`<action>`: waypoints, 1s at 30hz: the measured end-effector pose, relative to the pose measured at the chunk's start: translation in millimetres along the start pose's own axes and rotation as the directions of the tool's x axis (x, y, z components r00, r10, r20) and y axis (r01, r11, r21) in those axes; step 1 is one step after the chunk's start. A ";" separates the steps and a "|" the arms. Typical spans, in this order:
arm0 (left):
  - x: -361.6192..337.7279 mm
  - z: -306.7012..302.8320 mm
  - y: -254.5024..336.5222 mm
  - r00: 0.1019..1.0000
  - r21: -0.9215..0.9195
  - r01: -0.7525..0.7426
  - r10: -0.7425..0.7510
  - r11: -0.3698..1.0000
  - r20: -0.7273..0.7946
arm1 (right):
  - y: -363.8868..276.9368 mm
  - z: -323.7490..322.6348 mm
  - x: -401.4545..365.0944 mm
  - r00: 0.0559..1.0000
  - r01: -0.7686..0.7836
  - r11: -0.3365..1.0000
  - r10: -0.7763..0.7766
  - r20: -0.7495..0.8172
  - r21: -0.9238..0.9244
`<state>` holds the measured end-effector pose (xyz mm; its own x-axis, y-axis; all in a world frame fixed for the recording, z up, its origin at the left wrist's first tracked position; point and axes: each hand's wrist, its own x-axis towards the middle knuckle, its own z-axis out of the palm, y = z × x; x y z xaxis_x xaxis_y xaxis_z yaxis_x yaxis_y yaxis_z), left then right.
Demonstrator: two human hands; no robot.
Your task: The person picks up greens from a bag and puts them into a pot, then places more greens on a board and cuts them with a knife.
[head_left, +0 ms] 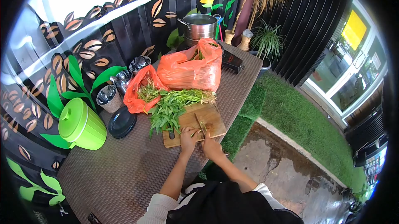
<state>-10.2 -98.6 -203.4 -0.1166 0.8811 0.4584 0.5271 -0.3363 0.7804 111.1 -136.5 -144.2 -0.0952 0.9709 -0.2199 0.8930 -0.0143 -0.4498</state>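
Observation:
A wooden cutting board [212,118] lies near the table's front edge. My right hand [212,147] is wrapped around a knife, and its blade [197,119] points away from me over the board. Small chopped bits [203,125] lie beside the blade. My left hand [188,138] rests on the board just left of the knife, fingers curled together; whatever they pinch is too small to make out. A bunch of leafy greens [167,114] with long stems spreads over the board's far edge. Behind it, a small orange plastic bag [132,95] holds more cut greens.
A larger orange bag [189,74] stands behind the greens. At left are a green lidded bucket [82,124], black plates [122,123] and cutlery holders [109,99]. A steel pot [200,26] sits at the far end, near a black device [232,62]. Grass and wet concrete lie right.

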 end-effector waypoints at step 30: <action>-0.8 -5.5 -1.8 0.993 0.036 -0.090 0.086 0.995 0.086 | 7.9 -6.0 5.3 0.999 0.035 0.991 -0.035 -0.001 0.131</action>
<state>-15.7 -100.6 -202.8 0.0020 0.8741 0.4858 0.5658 -0.4015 0.7202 120.4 -130.0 -143.8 -0.1264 0.9709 -0.2034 0.8240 -0.0114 -0.5665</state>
